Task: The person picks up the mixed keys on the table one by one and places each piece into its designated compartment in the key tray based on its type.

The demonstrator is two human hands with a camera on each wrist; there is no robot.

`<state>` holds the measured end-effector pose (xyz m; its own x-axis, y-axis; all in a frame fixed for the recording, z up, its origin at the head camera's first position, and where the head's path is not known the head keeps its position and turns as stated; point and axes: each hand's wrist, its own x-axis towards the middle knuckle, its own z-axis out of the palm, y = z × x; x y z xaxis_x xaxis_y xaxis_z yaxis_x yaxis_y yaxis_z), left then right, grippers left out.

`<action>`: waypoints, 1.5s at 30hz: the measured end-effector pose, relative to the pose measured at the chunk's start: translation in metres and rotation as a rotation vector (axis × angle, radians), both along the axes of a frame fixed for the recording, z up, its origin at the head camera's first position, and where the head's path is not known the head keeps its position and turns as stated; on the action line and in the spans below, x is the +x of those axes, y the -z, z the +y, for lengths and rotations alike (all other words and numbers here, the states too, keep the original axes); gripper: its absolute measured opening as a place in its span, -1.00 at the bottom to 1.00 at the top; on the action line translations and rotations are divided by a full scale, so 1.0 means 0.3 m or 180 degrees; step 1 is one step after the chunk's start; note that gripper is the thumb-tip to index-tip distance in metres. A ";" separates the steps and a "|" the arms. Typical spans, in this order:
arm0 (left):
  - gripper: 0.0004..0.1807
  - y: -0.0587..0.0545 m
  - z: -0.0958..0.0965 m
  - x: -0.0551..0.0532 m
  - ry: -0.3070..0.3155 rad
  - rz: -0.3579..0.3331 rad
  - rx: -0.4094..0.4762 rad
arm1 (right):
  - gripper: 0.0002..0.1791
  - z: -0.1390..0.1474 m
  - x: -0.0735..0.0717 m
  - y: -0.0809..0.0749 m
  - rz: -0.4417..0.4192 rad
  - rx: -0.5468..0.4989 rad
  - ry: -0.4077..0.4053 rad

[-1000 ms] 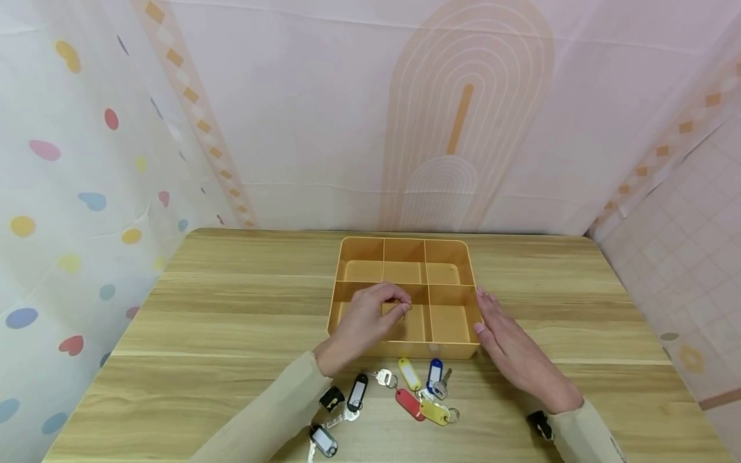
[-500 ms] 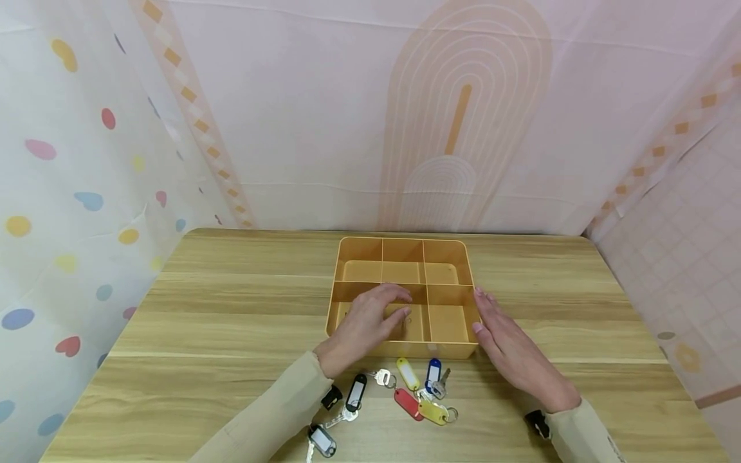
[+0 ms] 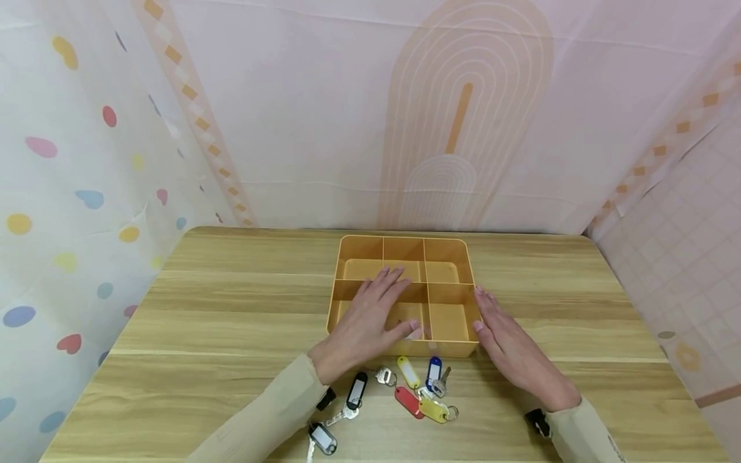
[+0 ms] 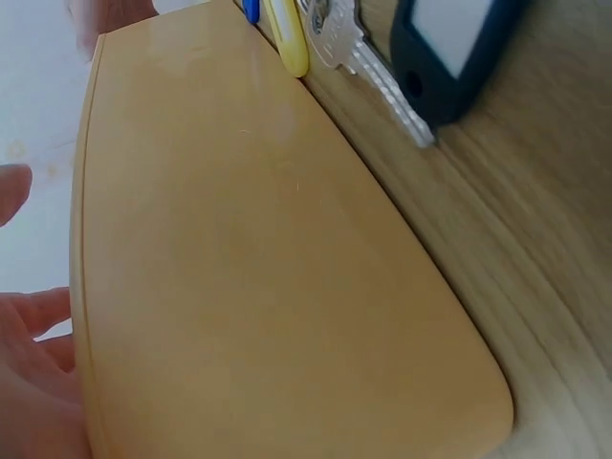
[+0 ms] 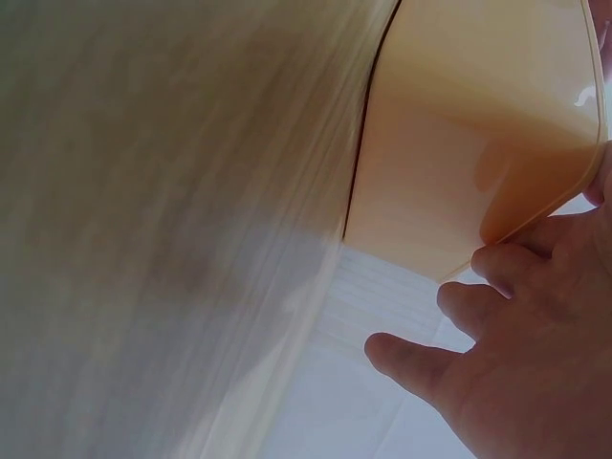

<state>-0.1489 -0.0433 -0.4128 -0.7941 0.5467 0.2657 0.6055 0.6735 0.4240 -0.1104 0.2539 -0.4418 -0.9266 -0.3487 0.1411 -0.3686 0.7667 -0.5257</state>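
An orange plastic box point(image 3: 442, 349) with six compartments stands on the table. Over its front middle compartment hovers my left hand point(image 3: 363, 325), fingers extended and thumb apart, gripping nothing visible. A small pale item shows under the thumb, too unclear to name. My right hand point(image 3: 518, 354) rests along the box's right side, and the right wrist view shows its fingers point(image 5: 502, 268) against the wall. In front lie keys with tags: a yellow tag point(image 3: 408, 373), a blue tag point(image 3: 434, 373), a red tag point(image 3: 409, 402), another yellow tag point(image 3: 433, 410), a black tag point(image 3: 357, 390) and a grey tag point(image 3: 323, 438).
The wooden table point(image 3: 231, 308) extends to both sides of the box. Behind it hangs a pale patterned curtain point(image 3: 301, 128), and a dotted cloth point(image 3: 87, 257) covers the left side. The back compartments show bare floors, though my left fingers partly cover the middle one.
My left thumb and forefinger, pinched together over the front middle compartment a second ago, have parted. That hand's fingers have since straightened and reached farther back. My right hand has stayed put.
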 end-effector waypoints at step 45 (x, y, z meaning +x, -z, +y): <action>-0.38 0.075 -0.282 0.221 0.0984 0.0733 0.0153 | -0.32 0.013 0.000 -0.001 -0.0089 -0.0008 0.0024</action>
